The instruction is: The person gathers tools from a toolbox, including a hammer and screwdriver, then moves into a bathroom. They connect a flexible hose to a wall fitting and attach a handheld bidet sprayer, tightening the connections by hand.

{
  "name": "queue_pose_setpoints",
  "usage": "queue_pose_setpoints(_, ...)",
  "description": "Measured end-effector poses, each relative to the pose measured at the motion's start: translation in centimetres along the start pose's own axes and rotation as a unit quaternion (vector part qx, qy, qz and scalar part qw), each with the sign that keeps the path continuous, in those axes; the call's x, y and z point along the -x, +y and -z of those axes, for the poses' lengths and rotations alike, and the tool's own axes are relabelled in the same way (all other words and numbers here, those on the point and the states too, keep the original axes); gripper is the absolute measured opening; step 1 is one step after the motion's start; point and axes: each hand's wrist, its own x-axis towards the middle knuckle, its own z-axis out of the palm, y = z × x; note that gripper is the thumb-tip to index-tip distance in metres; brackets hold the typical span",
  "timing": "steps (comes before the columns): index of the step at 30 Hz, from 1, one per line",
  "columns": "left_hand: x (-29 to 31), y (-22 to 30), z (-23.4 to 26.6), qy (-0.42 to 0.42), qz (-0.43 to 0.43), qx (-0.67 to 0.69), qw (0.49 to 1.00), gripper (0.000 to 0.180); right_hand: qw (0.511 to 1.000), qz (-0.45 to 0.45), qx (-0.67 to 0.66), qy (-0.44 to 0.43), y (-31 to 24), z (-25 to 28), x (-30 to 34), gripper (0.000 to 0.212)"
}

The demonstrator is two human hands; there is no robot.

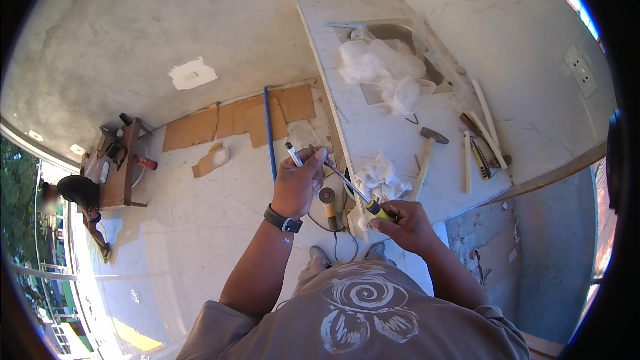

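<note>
My left hand (pixel 298 183), wearing a dark wristwatch, is closed around a white marker (pixel 293 153) that stands up out of the fist. Its thumb and fingertips also meet near the tip of a screwdriver; whether they pinch a small piece there is too small to tell. My right hand (pixel 408 228) grips that screwdriver by its yellow and black handle (pixel 380 211), the metal shaft slanting up and left to the left hand. Beside the shaft, a crumpled white cloth (pixel 381 179) lies on the counter's edge. Below, on the floor, sits an angle grinder (pixel 329 208) with its cord.
On the white counter (pixel 373 123) lie a hammer (pixel 430 153), pale strips (pixel 467 167) and a yellow-black tool (pixel 480 159). Clear plastic (pixel 380 67) covers part of the sink (pixel 437 73). Cardboard (pixel 240 120) and a blue pipe (pixel 269 133) are leftward, beyond them a wooden table (pixel 119 180) and another person (pixel 79 190).
</note>
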Motion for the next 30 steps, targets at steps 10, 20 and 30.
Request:
queue_pose_setpoints(10, 1.5, -3.7, -0.8, -0.052, 0.085, 0.095, 0.991, 0.038, 0.982, -0.115, -0.144, -0.027, 0.8, -1.3, -0.3, 0.033)
queue_pose_setpoints(20, 2.2, -6.8, -3.1, -0.019, 0.098, -0.003, 0.995, 0.031, 0.987, -0.009, -0.125, 0.105, 2.7, -1.7, -0.6, 0.032)
queue_pose_setpoints(30, 1.8, -8.6, -5.3, 0.024, 0.141, 0.026, 0.989, 0.022, 0.959, -0.168, -0.228, 0.007, 5.6, 3.7, 0.5, 0.027)
